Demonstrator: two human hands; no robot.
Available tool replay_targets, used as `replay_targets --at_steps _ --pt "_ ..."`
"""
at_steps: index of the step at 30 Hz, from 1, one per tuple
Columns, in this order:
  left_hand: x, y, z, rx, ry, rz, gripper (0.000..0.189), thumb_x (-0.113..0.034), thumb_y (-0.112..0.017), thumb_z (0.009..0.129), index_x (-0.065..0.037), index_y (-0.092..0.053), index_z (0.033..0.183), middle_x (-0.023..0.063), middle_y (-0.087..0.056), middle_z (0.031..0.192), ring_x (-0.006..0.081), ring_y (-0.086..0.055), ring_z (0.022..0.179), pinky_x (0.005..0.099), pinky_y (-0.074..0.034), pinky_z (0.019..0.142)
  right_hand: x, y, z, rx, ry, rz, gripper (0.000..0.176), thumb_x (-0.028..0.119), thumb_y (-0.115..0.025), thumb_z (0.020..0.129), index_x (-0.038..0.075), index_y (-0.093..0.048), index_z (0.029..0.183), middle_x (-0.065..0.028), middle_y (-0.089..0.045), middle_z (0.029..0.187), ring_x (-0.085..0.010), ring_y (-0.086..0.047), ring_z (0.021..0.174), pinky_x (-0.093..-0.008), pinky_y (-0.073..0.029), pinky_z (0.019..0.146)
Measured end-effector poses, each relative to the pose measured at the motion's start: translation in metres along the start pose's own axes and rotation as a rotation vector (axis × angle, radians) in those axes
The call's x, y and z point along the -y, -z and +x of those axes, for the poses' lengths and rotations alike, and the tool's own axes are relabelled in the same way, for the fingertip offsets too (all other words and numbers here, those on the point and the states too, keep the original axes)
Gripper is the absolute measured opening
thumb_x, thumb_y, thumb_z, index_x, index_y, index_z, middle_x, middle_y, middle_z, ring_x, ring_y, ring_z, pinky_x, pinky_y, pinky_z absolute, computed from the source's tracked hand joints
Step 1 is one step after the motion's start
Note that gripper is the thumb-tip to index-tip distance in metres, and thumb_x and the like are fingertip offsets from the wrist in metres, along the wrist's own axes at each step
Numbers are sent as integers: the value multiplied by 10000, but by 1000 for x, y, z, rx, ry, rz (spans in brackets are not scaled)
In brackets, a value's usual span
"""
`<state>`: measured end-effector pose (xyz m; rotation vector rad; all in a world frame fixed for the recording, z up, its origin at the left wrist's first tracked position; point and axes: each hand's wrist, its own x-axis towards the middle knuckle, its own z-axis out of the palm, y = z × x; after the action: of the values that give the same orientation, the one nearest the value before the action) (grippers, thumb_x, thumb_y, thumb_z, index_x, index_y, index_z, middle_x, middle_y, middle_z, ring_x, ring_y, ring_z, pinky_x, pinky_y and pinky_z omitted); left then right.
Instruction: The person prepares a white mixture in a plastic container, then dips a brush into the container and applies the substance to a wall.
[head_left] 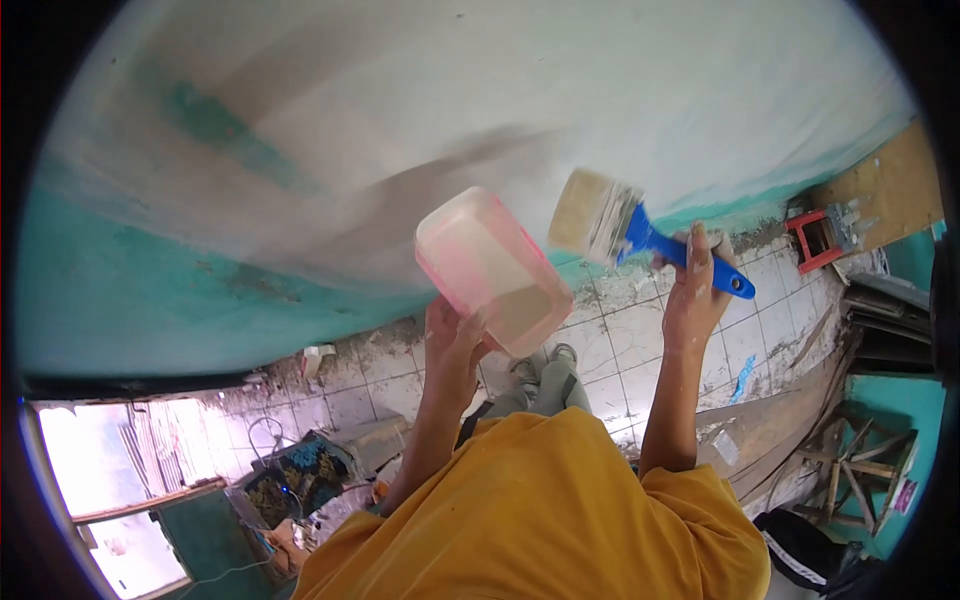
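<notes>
My left hand (458, 340) grips the lower side of a pinkish plastic container (490, 270) that holds pale, off-white paint. Wrapped round the blue handle of a wide paintbrush (645, 232) is my right hand (697, 280). The brush's broad bristles are coated in pale paint and point left, a short way right of the container and apart from it. Beyond both hands rises a wall (480, 90), whitish and streaky above, with green showing along its lower part and in patches.
White floor tiles (620, 345) lie beneath me, dirty along the wall. At right are a red stool (815, 240), a board (890, 190), stacked dark panels (890, 315) and a wooden frame (865, 470). A patterned cloth item (305, 480) and clutter are at lower left.
</notes>
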<state>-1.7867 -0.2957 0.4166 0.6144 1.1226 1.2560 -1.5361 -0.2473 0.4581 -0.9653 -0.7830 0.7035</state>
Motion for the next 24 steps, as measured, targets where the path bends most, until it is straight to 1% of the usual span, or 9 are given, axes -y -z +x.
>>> replay_targets --at_steps 4,5,8,9,10,13,17,21,24 --pt "-6 -6 -3 34 -12 -9 673 -144 -658 902 33 -230 1391 153 -473 1300 242 -544 1175 386 -556 872 22 -14 -34 75 -90 -275 187 134 -597 967 31 -559 815 -45 -583 711 -103 -529 579 -267 -446 517" --pt "-5 -6 -4 42 -23 -17 685 -124 -665 894 43 -224 1391 152 -475 1293 244 -544 1174 381 -562 864 23 -12 -38 180 -64 -344 220 143 -603 966 16 -576 789 -26 -580 668 -77 -521 573 -236 -419 506" --pt "1 -4 -5 64 -57 -32 691 -67 -672 878 45 -222 1390 149 -479 1280 244 -548 1162 371 -569 854 21 -22 -48 301 6 -496 228 128 -634 931 -9 -602 753 -37 -579 643 -69 -519 564 -256 -417 514" --pt "2 -4 -6 63 -54 -40 691 -67 -672 878 45 -222 1390 149 -479 1280 244 -548 1162 371 -569 854 24 -29 -47 369 87 -607 247 142 -633 920 -3 -583 727 -60 -583 605 -101 -549 523 -279 -436 502" --pt "1 -6 -7 74 -69 -46 697 -42 -676 868 37 -223 1392 148 -477 1283 242 -545 1163 370 -568 858 25 -33 -48 373 88 -613 247 142 -633 920 -3 -583 727 -60 -583 605 -101 -549 523 -279 -436 502" --pt "6 -6 -8 84 -106 -60 709 -5 -684 850 21 -226 1391 145 -472 1287 240 -539 1169 370 -567 864 25 -42 -48 475 109 -791 278 171 -622 908 26 -545 684 -99 -589 546 -212 -620 491 -316 -468 491" --pt "4 -4 -9 88 -151 0 719 4 -690 840 -1 -230 1392 137 -463 1288 252 -533 1188 369 -565 874 27 -45 -50 486 145 -804 267 160 -618 909 21 -552 691 -101 -592 554 -209 -619 495 -308 -467 493" --pt "-3 -6 -13 89 -169 -35 727 1 -687 843 9 -216 1396 139 -457 1285 265 -529 1195 373 -566 882 34 -43 -48 345 167 -704 269 161 -609 924 5 -569 708 -97 -580 550 -157 -595 493 -294 -449 484" --pt "-6 -6 -14 74 -152 -26 726 -56 -642 879 -16 -194 1448 132 -488 1348 226 -535 1195 395 -531 896 46 -47 -46 304 139 -638 277 162 -599 939 -19 -582 731 -89 -585 570 -106 -571 511 -276 -431 482"
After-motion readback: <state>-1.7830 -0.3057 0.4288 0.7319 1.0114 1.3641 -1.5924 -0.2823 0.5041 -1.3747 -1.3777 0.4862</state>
